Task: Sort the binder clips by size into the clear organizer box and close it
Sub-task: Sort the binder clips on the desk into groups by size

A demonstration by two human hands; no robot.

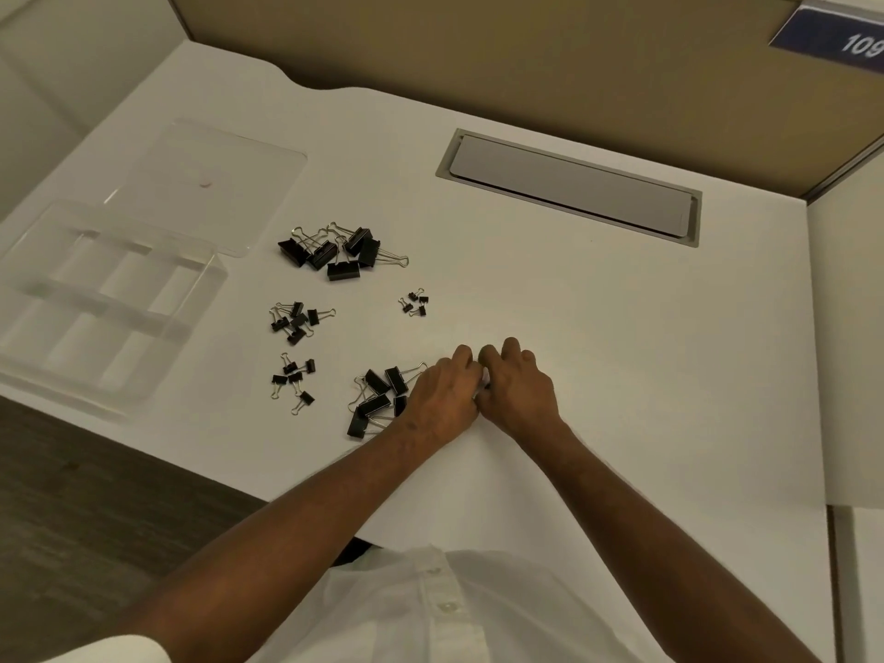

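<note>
The left hand [442, 399] and right hand [519, 390] meet knuckle to knuckle on the white counter [622, 351], fingers curled; what they pinch cannot be told. Five heaps of binder clips [342, 253] lie between them and the open clear box [103, 303] at the counter's left edge. Bare counter stretches right of the hands.

Clip piles [343, 251] crowd left; right desk [646, 351] open.

- Binder clips [342, 253] — black, wire-handled, lying in five loose piles by size, mid-table.
- Clear organizer box [103, 303] — open, divided compartments, far left; lid [210, 184] flat behind it.
</note>
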